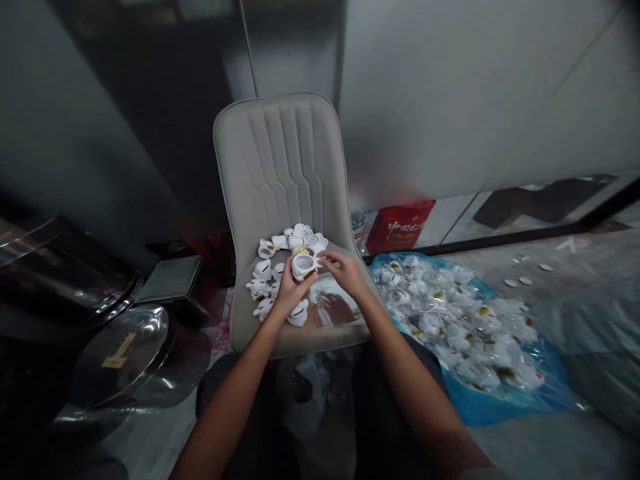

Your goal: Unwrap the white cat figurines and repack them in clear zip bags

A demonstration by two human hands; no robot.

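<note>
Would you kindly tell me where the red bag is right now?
In the head view, the red bag stands on the floor right of the chair, just behind the blue bag.

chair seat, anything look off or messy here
A dark brownish patch, like a stain or wear, marks the chair seat beside the white figurines. A few small white discs lie scattered on the floor.

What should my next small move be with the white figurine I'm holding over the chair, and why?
Probably lower the white figurine onto the chair seat beside the other figurines: the left hand holds it just above them, the right hand touches its side, and bare seat lies nearby.
</note>
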